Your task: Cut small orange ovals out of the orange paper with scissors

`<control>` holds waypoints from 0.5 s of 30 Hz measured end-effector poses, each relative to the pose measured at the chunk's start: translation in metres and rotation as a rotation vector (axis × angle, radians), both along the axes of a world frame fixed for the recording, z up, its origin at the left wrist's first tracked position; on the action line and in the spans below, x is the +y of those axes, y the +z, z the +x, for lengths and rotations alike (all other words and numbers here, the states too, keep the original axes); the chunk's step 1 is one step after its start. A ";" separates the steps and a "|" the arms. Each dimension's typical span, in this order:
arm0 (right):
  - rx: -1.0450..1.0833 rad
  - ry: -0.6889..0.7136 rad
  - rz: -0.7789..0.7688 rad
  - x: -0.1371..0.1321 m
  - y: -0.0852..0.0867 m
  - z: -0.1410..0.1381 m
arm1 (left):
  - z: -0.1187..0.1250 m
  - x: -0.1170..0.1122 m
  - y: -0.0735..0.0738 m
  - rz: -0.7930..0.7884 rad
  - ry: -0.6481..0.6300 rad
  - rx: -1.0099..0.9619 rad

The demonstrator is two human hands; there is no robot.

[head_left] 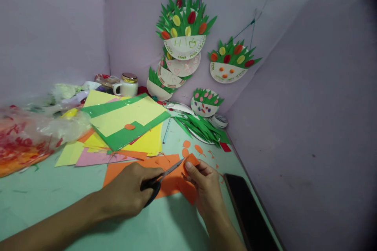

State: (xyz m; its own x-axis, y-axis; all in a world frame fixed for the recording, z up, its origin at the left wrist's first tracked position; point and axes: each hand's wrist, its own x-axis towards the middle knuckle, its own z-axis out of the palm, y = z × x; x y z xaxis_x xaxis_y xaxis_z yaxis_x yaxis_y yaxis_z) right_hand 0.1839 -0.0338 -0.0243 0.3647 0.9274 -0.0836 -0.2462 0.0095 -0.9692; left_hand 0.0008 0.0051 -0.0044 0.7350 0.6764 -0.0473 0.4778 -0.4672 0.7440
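Observation:
My left hand (126, 189) is closed around the black handles of a pair of scissors (152, 193). The blades point up to the right and meet the edge of a small piece of orange paper (193, 159). That piece is pinched between the thumb and fingers of my right hand (208, 184). Beneath both hands lies a larger orange paper sheet (118, 171) on the pale green table (165, 227). Just beyond my right hand are several cut orange ovals (199, 149) and thin scraps.
Stacked coloured paper (151, 141) and an orange oval (129, 127) lie left of centre. A plastic bag (29, 141) sits far left, a lidded mug (129, 85) behind. Green paper strips (203, 127) lie at the back; a black phone (247, 208) is at right. Paper-plate baskets (184, 47) hang above.

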 end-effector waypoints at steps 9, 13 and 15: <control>-0.025 0.078 -0.017 0.002 0.006 0.007 | -0.002 0.002 0.002 0.012 0.001 0.038; -0.032 0.086 -0.007 0.003 0.006 0.010 | -0.002 0.002 0.001 -0.011 -0.016 0.013; -0.033 0.087 -0.008 0.003 0.006 0.010 | -0.001 0.002 0.000 -0.035 -0.022 0.003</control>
